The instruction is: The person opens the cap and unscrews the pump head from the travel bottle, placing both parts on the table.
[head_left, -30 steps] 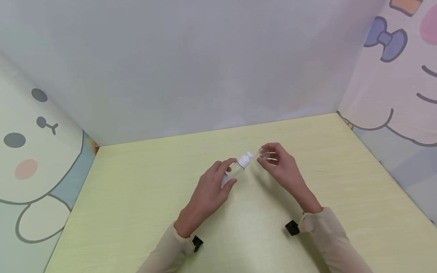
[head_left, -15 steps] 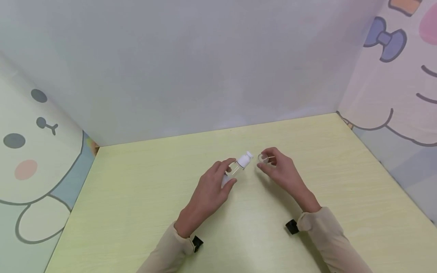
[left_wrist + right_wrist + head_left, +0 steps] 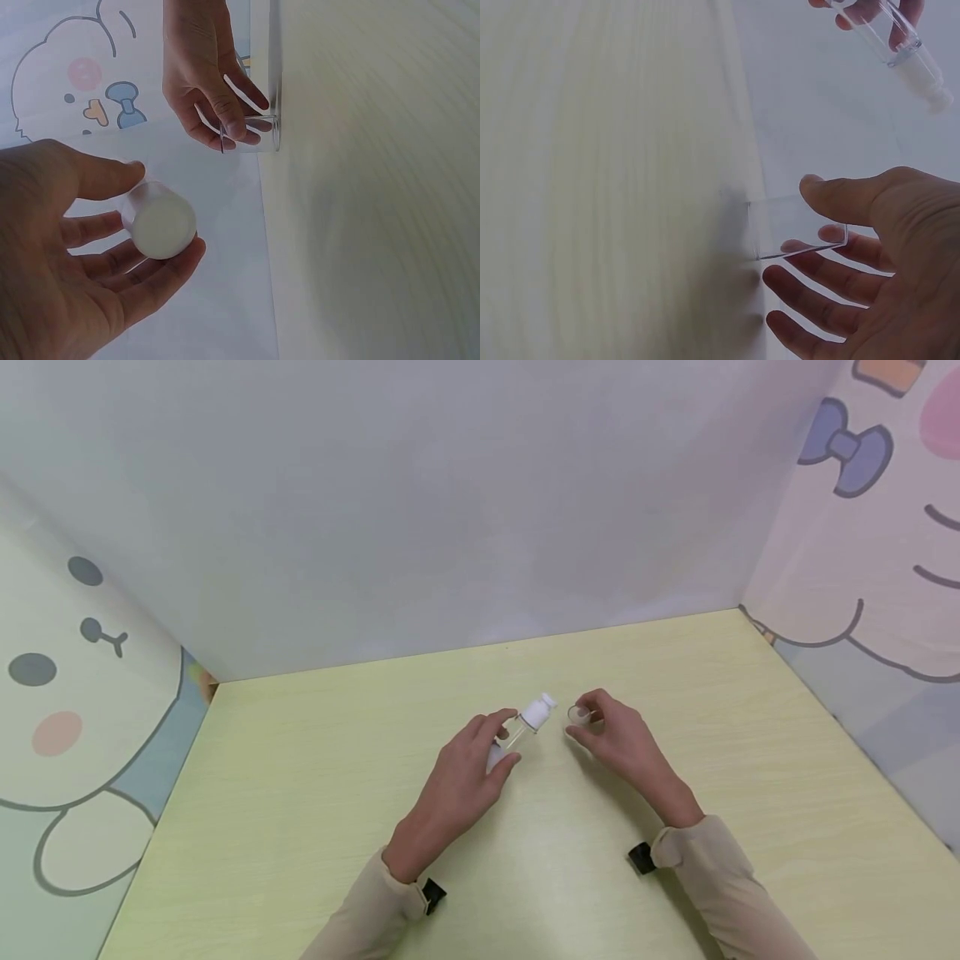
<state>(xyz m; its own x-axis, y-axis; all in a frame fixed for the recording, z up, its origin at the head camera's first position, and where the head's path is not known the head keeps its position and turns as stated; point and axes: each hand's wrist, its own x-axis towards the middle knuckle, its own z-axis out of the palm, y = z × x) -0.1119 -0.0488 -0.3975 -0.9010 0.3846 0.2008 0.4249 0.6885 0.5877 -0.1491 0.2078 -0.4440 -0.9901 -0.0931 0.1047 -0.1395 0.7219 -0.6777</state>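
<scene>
My left hand (image 3: 457, 768) grips a small pump bottle (image 3: 517, 733), tilted, with a clear body and a white pump head (image 3: 537, 712) pointing up and to the right. Its round white base (image 3: 164, 225) faces the left wrist camera. My right hand (image 3: 622, 739) pinches a clear, cup-shaped cap (image 3: 578, 716) between thumb and fingers. In the right wrist view, the clear cap (image 3: 784, 221) is low at the tabletop; whether it touches the surface I cannot tell. Cap and pump head stand apart.
A pale yellow wood-grain table (image 3: 300, 777) lies under both hands. Behind it rises a plain grey-white wall (image 3: 450, 510). Cartoon-printed panels border the left and right sides. A black wrist mount (image 3: 432, 895) shows at the left cuff, another black mount (image 3: 641, 859) at the right.
My right hand has lowered the clear cap away from the pump head, down toward the table. The left hand and the bottle have stayed in nearly the same place.
</scene>
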